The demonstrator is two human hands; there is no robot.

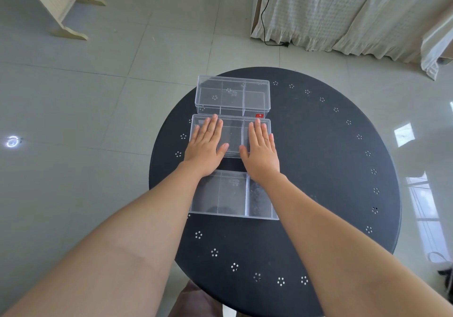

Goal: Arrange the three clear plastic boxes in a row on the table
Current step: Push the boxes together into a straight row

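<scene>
Pale tiled floor [98, 96] surrounds a round black table [331, 169] with small hole clusters near its rim, and white curtains [343, 10] hang at the far right. Three clear plastic boxes lie in a line running away from the person: the far box [232, 96] with a red label, the middle box [232, 136] just beside it, and the near box [232, 195] a little apart. Left hand [206, 145] and right hand [261, 150] both rest flat, fingers spread, on the middle box's top, gripping nothing.
</scene>
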